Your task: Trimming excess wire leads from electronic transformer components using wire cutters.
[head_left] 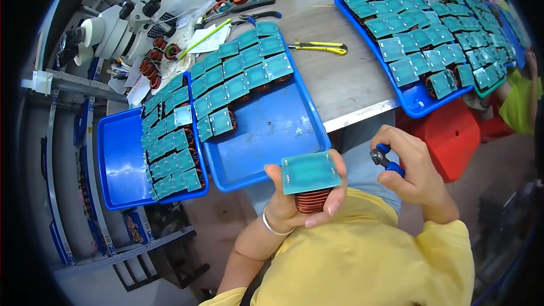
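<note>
My left hand [294, 207] grips a copper-wound coil topped by a square green circuit board [310, 172], board side up, close to my chest. A silver bangle sits on that wrist. My right hand [413, 167] is closed around small cutters with blue handles [388, 161], held just right of the board, jaws pointing toward it. Both hands hover in front of the table edge, over my lap and yellow shirt.
A blue tray [272, 136] ahead holds several green boards on coils at its far end. Another blue tray [116, 158] stands left, a third [416, 105] right, full of boards. A yellow utility knife [320, 47], loose coils [152, 67] and a microscope lie behind. A red stool [453, 136] stands right.
</note>
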A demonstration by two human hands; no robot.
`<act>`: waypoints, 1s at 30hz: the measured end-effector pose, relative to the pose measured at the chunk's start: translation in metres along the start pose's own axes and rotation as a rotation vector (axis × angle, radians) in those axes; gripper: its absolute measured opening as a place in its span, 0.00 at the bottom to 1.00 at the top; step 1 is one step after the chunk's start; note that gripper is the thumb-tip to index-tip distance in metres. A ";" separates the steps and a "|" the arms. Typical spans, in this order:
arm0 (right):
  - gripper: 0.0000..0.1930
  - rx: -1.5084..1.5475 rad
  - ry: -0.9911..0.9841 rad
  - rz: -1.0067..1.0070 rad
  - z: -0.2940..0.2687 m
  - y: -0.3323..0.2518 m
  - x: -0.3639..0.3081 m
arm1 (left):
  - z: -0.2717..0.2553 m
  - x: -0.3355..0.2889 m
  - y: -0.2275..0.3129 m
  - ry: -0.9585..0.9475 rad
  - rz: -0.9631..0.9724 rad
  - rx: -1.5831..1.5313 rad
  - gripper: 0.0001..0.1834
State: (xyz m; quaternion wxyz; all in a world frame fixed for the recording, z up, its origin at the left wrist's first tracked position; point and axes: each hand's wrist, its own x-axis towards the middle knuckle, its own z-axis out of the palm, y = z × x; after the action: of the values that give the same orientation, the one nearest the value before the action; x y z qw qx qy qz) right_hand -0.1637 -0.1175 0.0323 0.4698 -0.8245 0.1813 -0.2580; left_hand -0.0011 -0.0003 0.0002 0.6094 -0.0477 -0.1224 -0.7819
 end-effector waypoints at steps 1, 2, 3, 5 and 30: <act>0.25 0.005 -0.002 -0.005 0.000 -0.001 0.002 | 0.001 0.000 0.001 0.003 0.004 0.006 0.55; 0.25 0.004 -0.011 -0.007 0.000 -0.002 0.004 | 0.003 -0.001 0.002 0.008 0.043 0.048 0.52; 0.25 0.002 -0.020 -0.008 0.001 -0.002 0.005 | 0.006 -0.001 0.003 0.013 0.081 0.090 0.50; 0.24 0.007 0.002 -0.001 0.002 0.003 0.006 | 0.027 0.008 0.010 0.196 0.087 0.149 0.46; 0.26 0.577 -0.068 0.278 0.019 -0.016 0.025 | 0.023 -0.002 0.008 0.727 0.454 1.264 0.37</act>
State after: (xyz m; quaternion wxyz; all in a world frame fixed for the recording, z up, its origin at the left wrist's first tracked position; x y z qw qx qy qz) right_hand -0.1312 -0.1103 0.0441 0.7208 -0.6328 0.1956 -0.2045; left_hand 0.0055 0.0050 0.0227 0.6685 0.5465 -0.3257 -0.3853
